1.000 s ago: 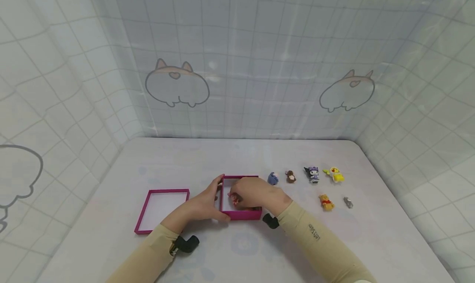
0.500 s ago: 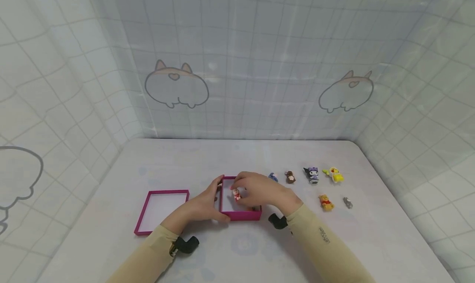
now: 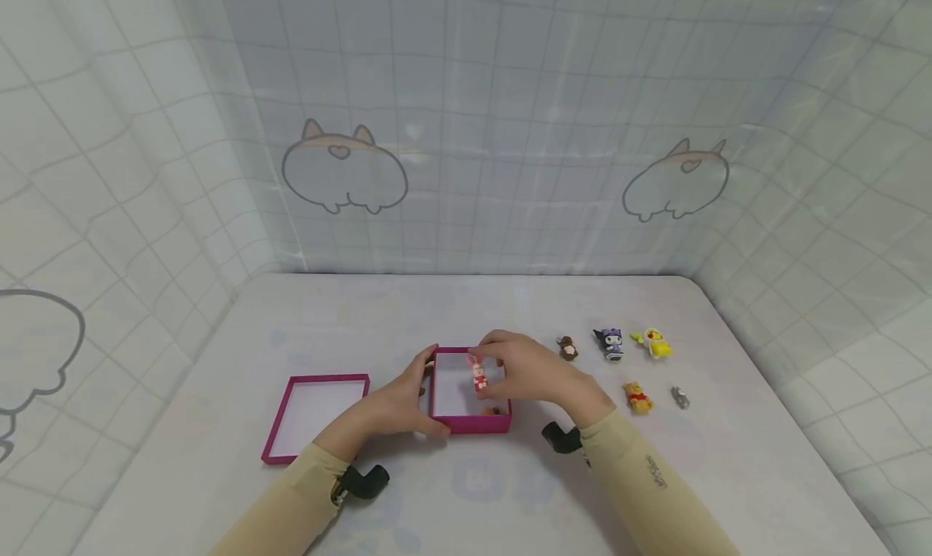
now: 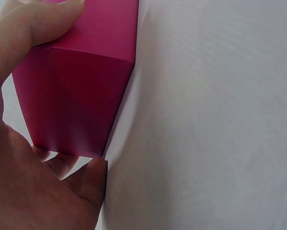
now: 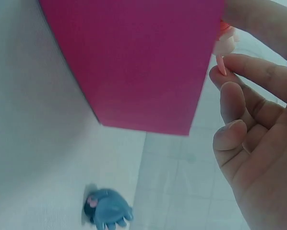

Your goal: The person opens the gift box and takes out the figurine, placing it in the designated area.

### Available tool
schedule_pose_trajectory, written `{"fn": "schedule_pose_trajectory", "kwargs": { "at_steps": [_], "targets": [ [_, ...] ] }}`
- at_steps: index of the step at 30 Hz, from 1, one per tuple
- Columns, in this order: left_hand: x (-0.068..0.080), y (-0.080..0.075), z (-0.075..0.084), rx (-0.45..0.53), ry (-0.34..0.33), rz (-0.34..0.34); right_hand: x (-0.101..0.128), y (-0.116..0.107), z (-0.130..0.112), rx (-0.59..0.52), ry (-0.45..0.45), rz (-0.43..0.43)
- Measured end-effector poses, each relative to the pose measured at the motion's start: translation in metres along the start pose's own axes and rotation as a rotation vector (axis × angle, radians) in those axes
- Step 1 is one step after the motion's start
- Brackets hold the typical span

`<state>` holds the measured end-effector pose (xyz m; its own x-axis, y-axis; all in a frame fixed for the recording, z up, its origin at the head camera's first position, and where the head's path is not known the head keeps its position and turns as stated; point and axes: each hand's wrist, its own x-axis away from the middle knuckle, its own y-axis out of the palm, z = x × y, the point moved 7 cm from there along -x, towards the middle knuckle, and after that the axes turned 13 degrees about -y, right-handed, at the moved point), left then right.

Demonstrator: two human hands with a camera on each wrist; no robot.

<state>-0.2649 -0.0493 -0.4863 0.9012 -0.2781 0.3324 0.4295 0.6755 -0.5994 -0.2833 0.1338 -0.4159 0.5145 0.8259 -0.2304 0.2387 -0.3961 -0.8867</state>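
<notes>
My left hand [image 3: 396, 398] grips the left side of a magenta box [image 3: 473, 425] with a white inside. In the left wrist view the thumb lies on the box's front wall and the fingers reach round its far corner. My right hand [image 3: 527, 370] pinches a small pink toy figurine [image 3: 478, 375] with long ears over the right part of the box. The right wrist view shows the figurine's ear [image 5: 221, 64] between the fingertips, with part of it hidden behind the box wall. Another small figurine [image 3: 497, 410] lies in the box's front right corner.
A shallow magenta-rimmed lid [image 3: 277, 428] lies left. Toy figurines lie right: a brown one [image 3: 567, 347], a purple-and-black one [image 3: 612, 344], a yellow one [image 3: 655, 344], a bear in red [image 3: 637, 397], a grey one [image 3: 680, 396]. A blue one [image 5: 111, 208] lies beside the box.
My right hand has risen and moved right across the box, carrying the pink figurine. It now covers the blue figurine in the head view. My left hand has stayed on the box.
</notes>
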Motion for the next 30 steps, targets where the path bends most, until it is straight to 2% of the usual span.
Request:
{"fn": "schedule_pose_trajectory", "kwargs": {
  "at_steps": [6,18,25,30],
  "targets": [
    [0.000,-0.001,0.001,-0.010,-0.001,0.008,0.014,-0.008,0.009,0.024,0.035,0.033],
    [-0.003,-0.001,-0.003,-0.008,0.000,0.009,0.057,-0.022,0.033,-0.001,0.121,0.091],
    [-0.002,-0.001,-0.003,-0.013,-0.004,0.010,0.081,-0.022,0.048,-0.029,0.225,0.087],
    [-0.002,-0.002,-0.002,0.002,0.003,0.007,0.095,-0.020,0.056,-0.014,0.265,0.072]
  ]
}}
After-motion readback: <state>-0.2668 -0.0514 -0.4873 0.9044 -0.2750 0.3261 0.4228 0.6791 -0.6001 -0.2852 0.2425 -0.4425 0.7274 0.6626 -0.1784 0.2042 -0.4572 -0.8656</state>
